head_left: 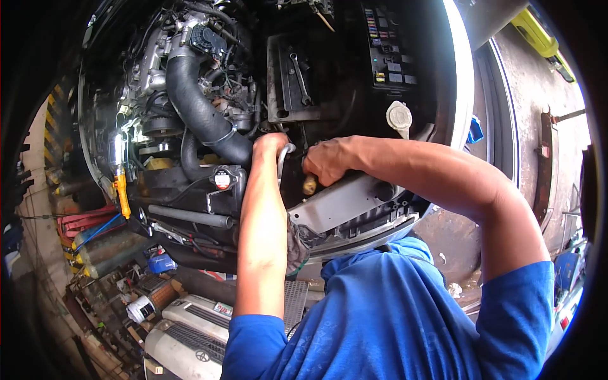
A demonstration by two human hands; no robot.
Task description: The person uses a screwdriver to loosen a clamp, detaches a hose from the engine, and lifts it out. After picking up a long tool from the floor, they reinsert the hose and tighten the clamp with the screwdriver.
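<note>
Near the front edge of the engine bay [351,204], the left hand [270,142] bends downward, its fingertips hidden, so what they touch cannot be told; the right hand [326,161] curls around a yellowish piece [309,185], covering all but its end; a bent grey tube [282,166] runs partly behind the left forearm; markings on the fuse box [391,63], toward the bay's right edge, are too small to read; the view's top edge cuts off the engine [152,63].
</note>
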